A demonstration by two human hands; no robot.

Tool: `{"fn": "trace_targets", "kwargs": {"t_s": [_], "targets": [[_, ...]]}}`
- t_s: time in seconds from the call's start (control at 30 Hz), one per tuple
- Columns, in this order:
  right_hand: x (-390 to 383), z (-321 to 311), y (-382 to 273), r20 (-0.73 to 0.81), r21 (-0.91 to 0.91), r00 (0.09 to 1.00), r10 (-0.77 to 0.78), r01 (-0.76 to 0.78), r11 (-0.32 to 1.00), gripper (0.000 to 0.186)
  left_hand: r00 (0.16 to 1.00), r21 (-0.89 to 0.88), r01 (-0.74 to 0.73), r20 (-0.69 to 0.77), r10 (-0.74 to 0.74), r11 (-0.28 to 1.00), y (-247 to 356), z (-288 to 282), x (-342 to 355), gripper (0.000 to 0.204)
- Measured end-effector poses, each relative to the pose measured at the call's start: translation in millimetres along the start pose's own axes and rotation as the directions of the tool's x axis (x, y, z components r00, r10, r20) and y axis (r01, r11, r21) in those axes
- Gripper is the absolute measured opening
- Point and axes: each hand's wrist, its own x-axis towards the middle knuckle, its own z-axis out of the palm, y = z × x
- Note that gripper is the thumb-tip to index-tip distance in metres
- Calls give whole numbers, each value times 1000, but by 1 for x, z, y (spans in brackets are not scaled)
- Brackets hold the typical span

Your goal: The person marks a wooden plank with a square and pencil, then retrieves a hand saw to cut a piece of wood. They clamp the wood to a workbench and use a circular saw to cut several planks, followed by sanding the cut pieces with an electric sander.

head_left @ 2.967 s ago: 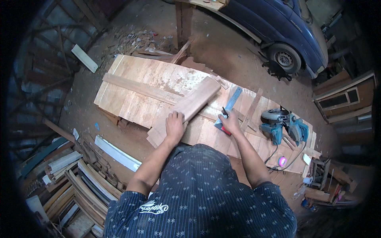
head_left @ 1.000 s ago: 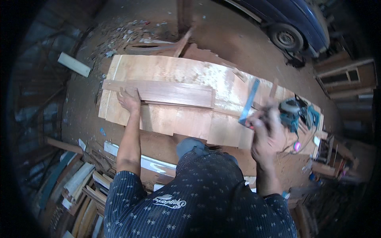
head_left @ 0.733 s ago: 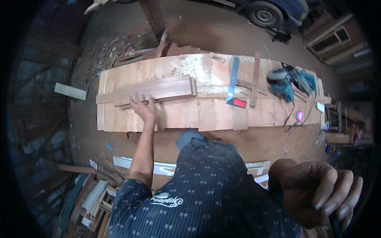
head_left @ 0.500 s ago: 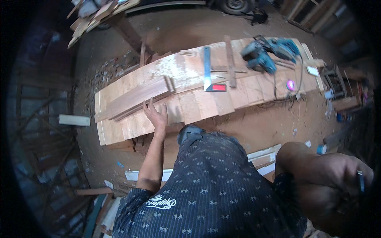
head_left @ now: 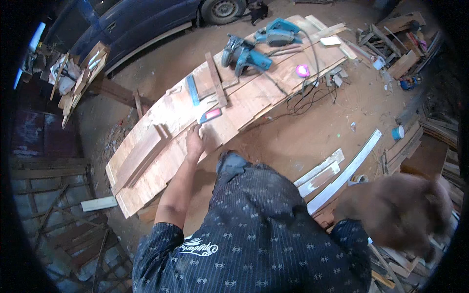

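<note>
My left hand (head_left: 195,141) reaches over the near edge of a plywood-topped bench (head_left: 229,122). Its fingers point at a try square (head_left: 193,90) with a blue-looking blade and a red handle, just beyond the fingertips. They look extended, with no object visible in them. Left of that hand lies a small stack of brown wooden boards (head_left: 141,151). My right hand (head_left: 415,210) is raised close at the lower right, large and blurred, so its fingers cannot be made out.
A teal circular saw (head_left: 244,56) and another teal power tool (head_left: 277,33) rest toward the bench's far end, near a pink tape roll (head_left: 302,71) and dark cables. Pale strips (head_left: 347,171) lie on the floor at right. A dark blue vehicle (head_left: 146,24) stands behind.
The view has turned right, so the bench slants more and the vehicle shows. My left hand has moved from beside the board stack to near the try square. My right hand has shifted and blurred.
</note>
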Motion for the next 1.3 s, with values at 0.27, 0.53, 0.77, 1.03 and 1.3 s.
{"fn": "trace_targets", "kwargs": {"t_s": [0.27,0.53,0.77,1.03,1.3], "targets": [[-206,32,98,242,-242,510,826,-792,560,31,936,68,-149,331,119,986,8,46,104,57],[-345,29,150,149,-351,43,988,-932,94,38,878,147,-302,428,215,942,3,39,125,55],[-341,100,236,209,-296,107,972,-940,167,38,987,1,156,-25,-156,988,29,40,157,46],[-338,79,362,-148,187,-175,973,-971,-146,56,975,-607,-220,-154,159,763,290,-28,232,46],[-269,27,472,-98,575,-280,955,-799,-175,74,575,-695,-635,-134,807,337,601,100,245,70]]}}
